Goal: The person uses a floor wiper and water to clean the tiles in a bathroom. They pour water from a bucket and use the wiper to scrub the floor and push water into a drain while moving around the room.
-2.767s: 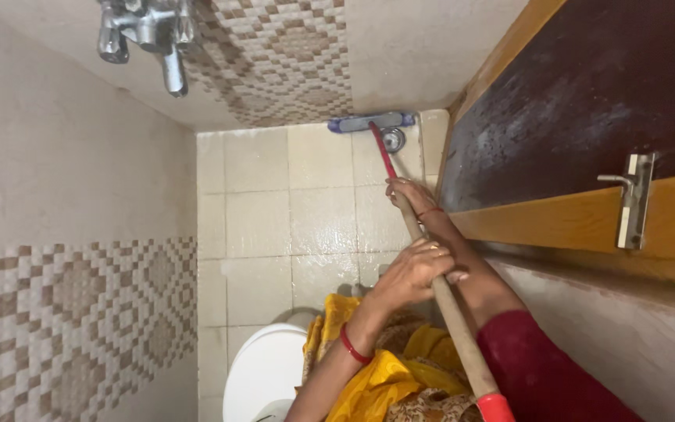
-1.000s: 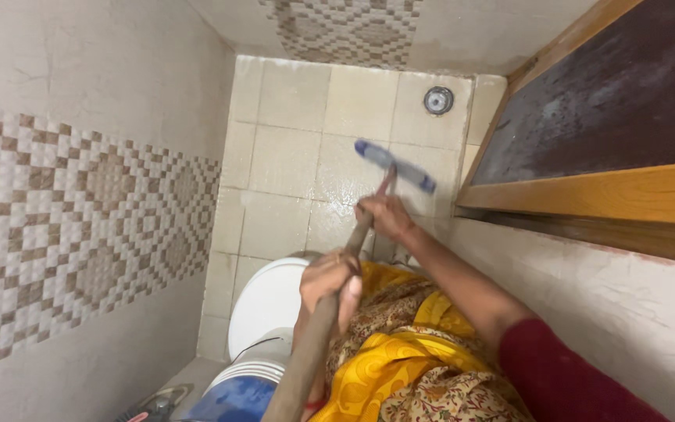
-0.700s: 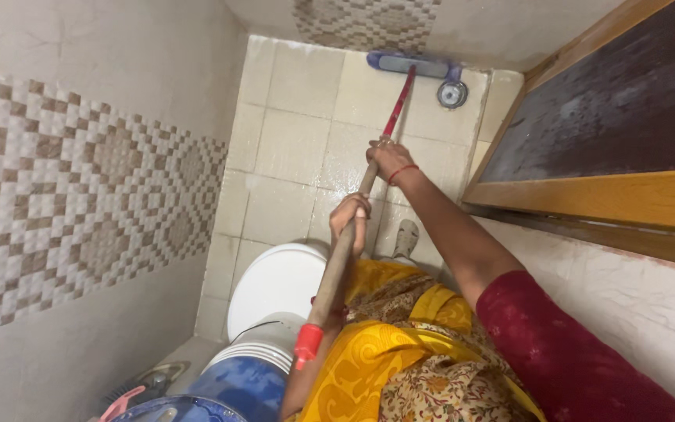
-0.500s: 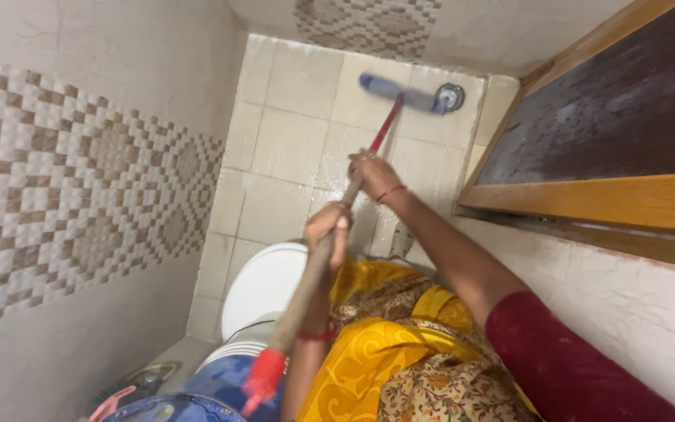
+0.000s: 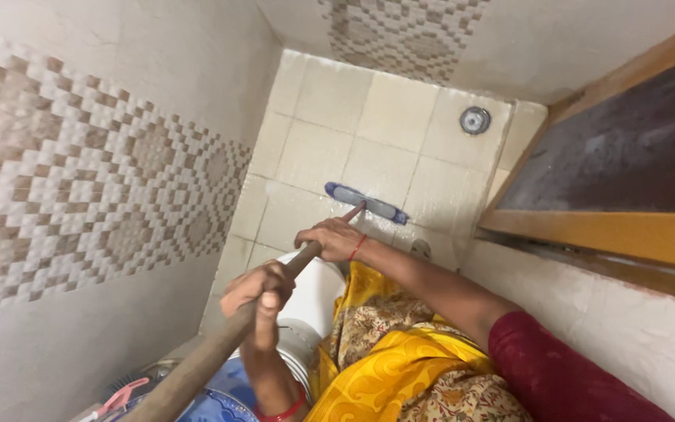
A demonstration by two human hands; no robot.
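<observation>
Pulling back: the floor wiper (image 5: 366,202) has come away from the far wall since half a second ago, when its blue head lay beside the drain; now it sits mid-floor, close in front of the person. To my eye that reads as the return half of a scrubbing stroke, with the wet tiles near the drain already gone over.

Left hand (image 5: 258,289): nearest the camera, wrapped tight round the upper wooden part of the handle (image 5: 220,350), fingers curled fully over it. It has slid back and up with the pull.

Right hand (image 5: 336,238): a little further out, closed over the handle where the wood gives way to the red neck, red thread at the wrist. The arm is bent now where it was stretched before.

Wiper head against the hands: just beyond the right hand, joined to it by only a short run of red neck; it lies flat on the floor (image 5: 330,160), slanting across a tile joint.

Toilet seat (image 5: 314,301): white, under and between the two arms, partly hidden by the yellow garment.

Drain (image 5: 475,119): round metal, far corner, now well apart from the wiper head.

Door (image 5: 626,168): dark panel in a wooden frame, right side; whether it stands ajar I cannot tell from this angle.
</observation>
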